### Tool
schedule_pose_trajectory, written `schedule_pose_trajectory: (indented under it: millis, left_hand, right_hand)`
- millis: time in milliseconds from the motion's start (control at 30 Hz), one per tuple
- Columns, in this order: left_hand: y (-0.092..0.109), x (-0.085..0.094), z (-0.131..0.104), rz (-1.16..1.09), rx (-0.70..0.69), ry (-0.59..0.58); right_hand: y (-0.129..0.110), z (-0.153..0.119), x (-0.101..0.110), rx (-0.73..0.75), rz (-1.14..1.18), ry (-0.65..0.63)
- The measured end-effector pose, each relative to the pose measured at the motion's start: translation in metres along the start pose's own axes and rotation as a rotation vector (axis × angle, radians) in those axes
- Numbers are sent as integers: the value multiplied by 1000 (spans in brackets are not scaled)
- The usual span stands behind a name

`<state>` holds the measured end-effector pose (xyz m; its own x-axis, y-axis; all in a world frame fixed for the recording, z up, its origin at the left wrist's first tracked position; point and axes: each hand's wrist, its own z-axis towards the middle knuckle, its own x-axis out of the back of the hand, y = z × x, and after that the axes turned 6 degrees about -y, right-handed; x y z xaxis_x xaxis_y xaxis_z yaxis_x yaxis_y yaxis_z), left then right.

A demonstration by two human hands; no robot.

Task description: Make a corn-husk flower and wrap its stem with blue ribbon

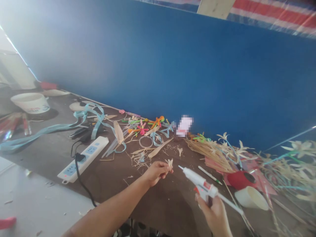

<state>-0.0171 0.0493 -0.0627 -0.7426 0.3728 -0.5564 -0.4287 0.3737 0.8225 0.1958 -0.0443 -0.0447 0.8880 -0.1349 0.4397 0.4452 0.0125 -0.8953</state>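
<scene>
Pale flower [170,163] is over the middle of the worktop [160,209], pinched in my left hand [158,172]: thumb and forefinger closed to a narrow grip at its base, petals sticking up, other fingers curled under. My right hand [214,212] is wrapped round the handle of the glue gun [200,183]; can't tell if the trigger is squeezed. Nozzle points at the flower, tip apart from it. To do this well, I'd pinch lightly so the petals don't crush, turn the base toward the nozzle, and keep the hot tip off my fingertips; glue in small dabs should be enough.

Further out: a second small flower [180,151] lies just beyond, toward the back edge, near a dry husk strip [160,148]. White pen [209,175] right of the nozzle; pale cup [251,198] tipped over near the right end. Straw bundle [209,152] along the back edge, right half. Power strip [84,159] by the front-left edge; blue ribbon [54,128] trails over the left end. Blue board [148,65] stands behind the back edge.
</scene>
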Motion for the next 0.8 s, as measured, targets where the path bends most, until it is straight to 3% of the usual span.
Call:
schedule_pose_trajectory:
  millis: [133, 267, 433, 667, 800]
  left_hand:
    - [0, -1, 1, 5, 11, 18]
    - [-1, -1, 3, 47, -23, 33]
    - [0, -2, 3, 75, -67, 60]
    - [4, -5, 0, 144, -107, 82]
    - [5, -5, -1, 150, -119, 80]
  right_hand:
    - [15, 6, 12, -280, 418, 290]
    - [29, 10, 18, -456, 628, 365]
    - [44, 12, 20, -452, 753, 490]
    - [57, 7, 35, -426, 765, 323]
    - [61, -4, 53, -432, 485, 205]
